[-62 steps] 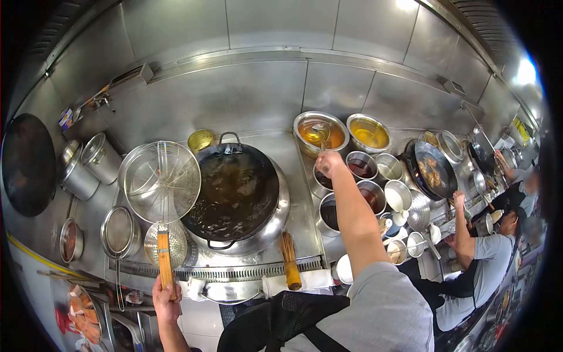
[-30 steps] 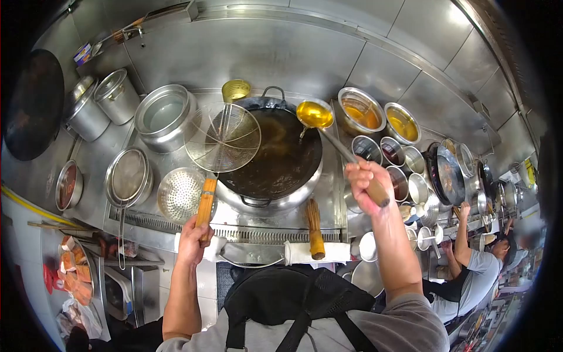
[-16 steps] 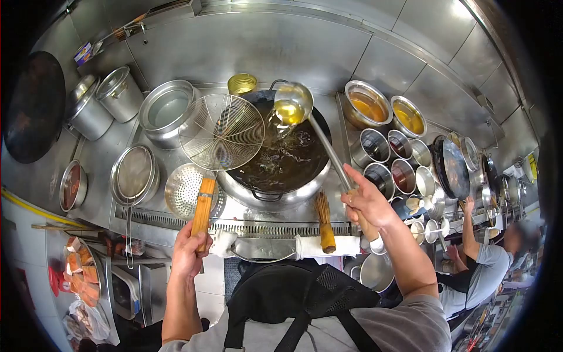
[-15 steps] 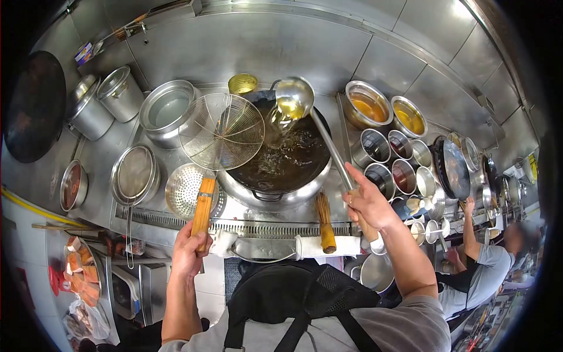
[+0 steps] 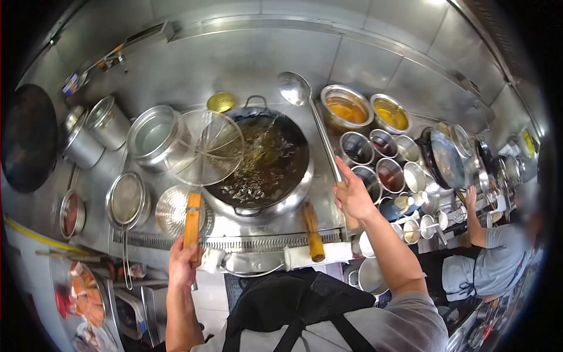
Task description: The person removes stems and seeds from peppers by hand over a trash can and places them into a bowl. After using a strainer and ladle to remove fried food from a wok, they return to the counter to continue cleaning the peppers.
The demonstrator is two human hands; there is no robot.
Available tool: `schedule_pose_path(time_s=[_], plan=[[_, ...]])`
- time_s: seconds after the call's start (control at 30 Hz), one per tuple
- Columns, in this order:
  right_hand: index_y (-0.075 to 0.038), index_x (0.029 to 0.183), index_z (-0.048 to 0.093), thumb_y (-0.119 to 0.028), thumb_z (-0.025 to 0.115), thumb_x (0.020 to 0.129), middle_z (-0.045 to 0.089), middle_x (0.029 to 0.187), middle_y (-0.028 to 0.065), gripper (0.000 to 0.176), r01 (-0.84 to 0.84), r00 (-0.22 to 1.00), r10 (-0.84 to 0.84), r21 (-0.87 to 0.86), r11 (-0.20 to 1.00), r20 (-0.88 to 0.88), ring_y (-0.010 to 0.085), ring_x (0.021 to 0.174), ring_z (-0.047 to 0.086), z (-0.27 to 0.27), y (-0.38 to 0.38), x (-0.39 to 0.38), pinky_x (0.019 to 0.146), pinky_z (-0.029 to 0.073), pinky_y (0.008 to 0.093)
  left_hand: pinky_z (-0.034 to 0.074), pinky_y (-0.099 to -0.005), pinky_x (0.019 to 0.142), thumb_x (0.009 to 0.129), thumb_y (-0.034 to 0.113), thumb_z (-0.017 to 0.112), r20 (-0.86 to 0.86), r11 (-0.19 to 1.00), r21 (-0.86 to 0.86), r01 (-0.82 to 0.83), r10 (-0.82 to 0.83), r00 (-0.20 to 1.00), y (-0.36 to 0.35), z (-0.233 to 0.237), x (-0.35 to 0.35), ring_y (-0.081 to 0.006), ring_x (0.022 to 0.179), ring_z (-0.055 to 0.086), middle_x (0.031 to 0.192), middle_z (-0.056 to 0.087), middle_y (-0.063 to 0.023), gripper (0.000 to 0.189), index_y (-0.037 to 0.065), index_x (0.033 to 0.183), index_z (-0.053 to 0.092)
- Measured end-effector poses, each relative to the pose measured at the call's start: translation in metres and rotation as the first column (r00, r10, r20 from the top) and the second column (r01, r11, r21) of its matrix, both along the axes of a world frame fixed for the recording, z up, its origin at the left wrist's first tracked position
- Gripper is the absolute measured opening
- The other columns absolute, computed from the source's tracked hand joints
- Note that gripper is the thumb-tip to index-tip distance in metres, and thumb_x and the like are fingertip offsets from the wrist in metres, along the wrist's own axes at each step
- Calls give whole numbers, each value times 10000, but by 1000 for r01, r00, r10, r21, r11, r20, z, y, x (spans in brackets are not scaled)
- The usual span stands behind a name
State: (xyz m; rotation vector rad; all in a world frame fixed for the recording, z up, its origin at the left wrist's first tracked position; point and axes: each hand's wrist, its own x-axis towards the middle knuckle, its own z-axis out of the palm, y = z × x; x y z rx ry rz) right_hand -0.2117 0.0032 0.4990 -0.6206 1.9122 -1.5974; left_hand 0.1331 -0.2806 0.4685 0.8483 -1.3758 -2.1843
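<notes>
My left hand [image 5: 183,261] is closed round the wooden handle of a wide wire skimmer [image 5: 206,148]. Its mesh hangs over the left rim of a wok [image 5: 267,158], whose dark liquid bubbles. My right hand [image 5: 353,196] grips the long handle of a ladle [image 5: 295,88], index finger stretched along it. The ladle's bowl is raised beyond the wok's far right rim, apart from it. Below the skimmer a perforated strainer [image 5: 176,208] lies on the counter. A bamboo brush [image 5: 312,232] rests at the stove's front edge, between my hands.
Left stand a metal pot of clear liquid [image 5: 153,138], lidded canisters [image 5: 108,123] and a fine sieve [image 5: 127,199]. Right are bowls of orange liquid [image 5: 347,108] and several metal cups [image 5: 387,173]. A co-worker [image 5: 492,252] stands at far right. A yellow tin [image 5: 221,102] sits behind the wok.
The ladle has moved from above the wok, where liquid poured from it, to beyond its far right rim. Bubbling in the wok has spread. The whole view has shifted somewhat.
</notes>
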Motion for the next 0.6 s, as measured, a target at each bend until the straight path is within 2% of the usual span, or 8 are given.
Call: schedule_pose_path(time_s=[0.17,0.27,0.33,0.37,0.43,0.5,0.57,0.6], plan=[[-101,1569,221,30,552,832,625,793,100,819,269,963,-266,80,960,-49,177,618,593,-58,6,-130,576,485,324,237,-224,417,848,123,597,-56,997,-30,-76,74,996,29,5,-4,-70,526,389,731,479,-1,340,-23,1151,547],[-28,1538,265,33,551,788,641,835,153,805,446,849,-372,130,886,-377,221,626,637,-108,-3,-213,589,521,340,232,-224,421,847,146,597,-39,996,-61,-71,68,997,39,8,-2,-67,509,370,701,460,12,305,-12,1104,554],[-15,1520,290,19,536,767,675,991,250,792,617,694,-322,301,727,-644,329,806,703,-120,-13,-243,712,560,396,231,-224,422,845,148,600,-34,995,-61,-75,73,997,45,14,0,-67,511,372,693,456,14,295,-8,1090,554],[-15,1520,290,19,536,767,675,991,250,792,609,699,-317,301,734,-641,329,806,703,-118,-17,-252,712,560,396,230,-224,423,843,150,604,-21,996,-57,-74,73,997,49,14,2,-67,513,373,684,451,16,285,-5,1076,554],[-87,1549,231,-70,546,812,569,1308,293,802,567,813,-363,477,671,-456,376,1212,583,-91,-28,-251,1026,469,426,226,-222,425,838,147,609,-22,990,-56,-126,125,992,57,13,5,-67,518,379,684,451,15,273,1,1061,552],[-105,1552,236,-40,543,806,624,1223,275,809,580,800,-346,482,657,-491,382,1063,660,-108,-40,-272,896,540,435,226,-222,425,837,143,611,-1,981,-68,-183,183,983,63,12,8,-70,524,389,685,450,15,281,-1,1071,552],[-20,1348,472,53,497,779,598,707,152,574,603,798,-597,81,794,-87,294,526,595,-133,-51,-301,452,461,449,230,-222,427,838,143,611,7,978,-83,-194,195,981,70,20,8,-72,526,394,689,453,15,285,-2,1077,554],[-33,1027,534,57,493,812,471,588,78,237,501,843,-489,2,865,223,203,414,462,-115,-48,-299,359,344,375,234,-221,428,840,144,611,19,976,-92,-196,199,980,74,22,10,-75,529,399,693,456,14,289,-2,1084,556]])
